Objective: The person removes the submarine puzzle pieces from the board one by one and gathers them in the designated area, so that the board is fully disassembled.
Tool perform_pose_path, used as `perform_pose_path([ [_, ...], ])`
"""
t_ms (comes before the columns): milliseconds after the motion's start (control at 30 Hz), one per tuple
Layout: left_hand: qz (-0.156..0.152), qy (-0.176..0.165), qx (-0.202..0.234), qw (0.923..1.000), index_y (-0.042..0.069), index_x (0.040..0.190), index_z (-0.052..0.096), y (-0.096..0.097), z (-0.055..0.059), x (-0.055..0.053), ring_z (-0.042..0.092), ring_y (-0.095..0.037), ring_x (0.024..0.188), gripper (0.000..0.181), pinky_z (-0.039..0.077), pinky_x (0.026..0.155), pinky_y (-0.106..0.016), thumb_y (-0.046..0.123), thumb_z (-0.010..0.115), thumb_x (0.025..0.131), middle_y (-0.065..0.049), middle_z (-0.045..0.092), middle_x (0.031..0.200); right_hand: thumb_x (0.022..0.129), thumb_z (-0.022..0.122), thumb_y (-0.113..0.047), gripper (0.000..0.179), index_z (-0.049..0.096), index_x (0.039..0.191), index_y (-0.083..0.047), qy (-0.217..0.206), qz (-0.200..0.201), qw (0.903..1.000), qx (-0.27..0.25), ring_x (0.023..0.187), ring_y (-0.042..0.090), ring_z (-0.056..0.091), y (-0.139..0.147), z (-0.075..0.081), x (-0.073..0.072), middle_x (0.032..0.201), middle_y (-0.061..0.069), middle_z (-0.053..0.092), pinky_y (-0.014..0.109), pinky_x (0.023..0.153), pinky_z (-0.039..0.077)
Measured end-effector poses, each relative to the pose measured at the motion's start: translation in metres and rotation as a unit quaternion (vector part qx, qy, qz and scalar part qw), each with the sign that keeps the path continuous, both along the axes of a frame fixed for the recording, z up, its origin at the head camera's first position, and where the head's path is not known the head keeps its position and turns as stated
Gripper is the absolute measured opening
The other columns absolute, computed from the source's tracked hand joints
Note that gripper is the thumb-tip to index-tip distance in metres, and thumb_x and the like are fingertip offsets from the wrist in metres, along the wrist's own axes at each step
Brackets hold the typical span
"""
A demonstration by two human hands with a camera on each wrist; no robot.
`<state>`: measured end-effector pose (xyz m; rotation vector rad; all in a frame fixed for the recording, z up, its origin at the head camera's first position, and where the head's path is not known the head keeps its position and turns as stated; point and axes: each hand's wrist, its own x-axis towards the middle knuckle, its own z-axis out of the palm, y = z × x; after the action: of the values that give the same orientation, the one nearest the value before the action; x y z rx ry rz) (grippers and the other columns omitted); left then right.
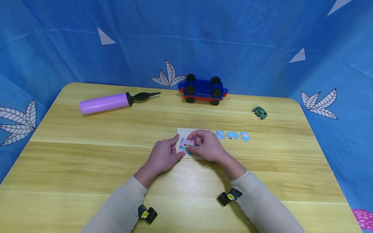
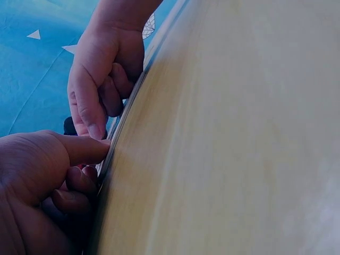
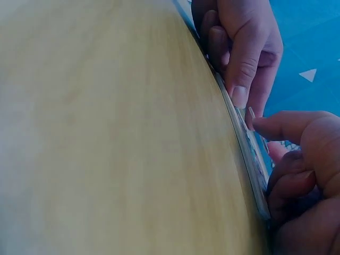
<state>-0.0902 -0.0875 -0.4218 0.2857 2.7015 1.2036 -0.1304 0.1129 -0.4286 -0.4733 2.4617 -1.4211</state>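
Observation:
A white puzzle board (image 1: 182, 132) lies flat on the table, with several joined blue and pink pieces (image 1: 182, 144) in its left part. My left hand (image 1: 163, 154) holds the board's left side, index finger along the left edge and thumb at the near edge. Over the board, my right hand (image 1: 208, 147) pinches a puzzle piece (image 3: 252, 112) between thumb and index finger; it stands tilted, seen edge-on in the right wrist view. The right hand hides much of the board. Three loose puzzle pieces (image 1: 232, 135) lie in a row to its right.
On the wooden table (image 1: 116, 168), a purple hand pump (image 1: 105, 103) with a black nozzle lies at the back left. Blue and red toy wagons (image 1: 204, 89) are stacked at the back edge. A small green toy car (image 1: 259, 112) stands at the right. Behind hangs a blue cloth (image 1: 233, 32).

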Motion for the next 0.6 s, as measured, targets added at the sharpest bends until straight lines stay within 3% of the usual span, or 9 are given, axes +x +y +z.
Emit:
perform_pose_path([
  [333, 0.009, -0.03, -0.006, 0.9995, 0.001, 0.147, 0.047, 0.001, -0.001, -0.001, 0.045, -0.012, 0.053, 0.073, 0.035, 0.05, -0.029, 0.028, 0.08, 0.088, 0.001, 0.052, 0.063, 0.083, 0.083, -0.012, 0.023, 0.072, 0.102, -0.009, 0.015, -0.009, 0.9998, -0.009, 0.053, 0.013, 0.038, 0.027, 0.0, 0.015, 0.059, -0.003, 0.04, 0.032, 0.064, 0.041],
  [600, 0.013, -0.028, -0.004, 0.9995, 0.001, 0.147, 0.047, 0.002, 0.001, 0.0, 0.044, -0.013, 0.053, 0.073, 0.035, 0.051, -0.029, 0.026, 0.08, 0.087, 0.001, 0.052, 0.063, 0.082, 0.084, -0.015, 0.024, 0.072, 0.103, -0.013, 0.02, -0.026, 0.9994, 0.009, 0.052, 0.011, 0.034, 0.052, -0.001, 0.027, 0.058, -0.004, 0.038, 0.033, 0.068, 0.041],
])
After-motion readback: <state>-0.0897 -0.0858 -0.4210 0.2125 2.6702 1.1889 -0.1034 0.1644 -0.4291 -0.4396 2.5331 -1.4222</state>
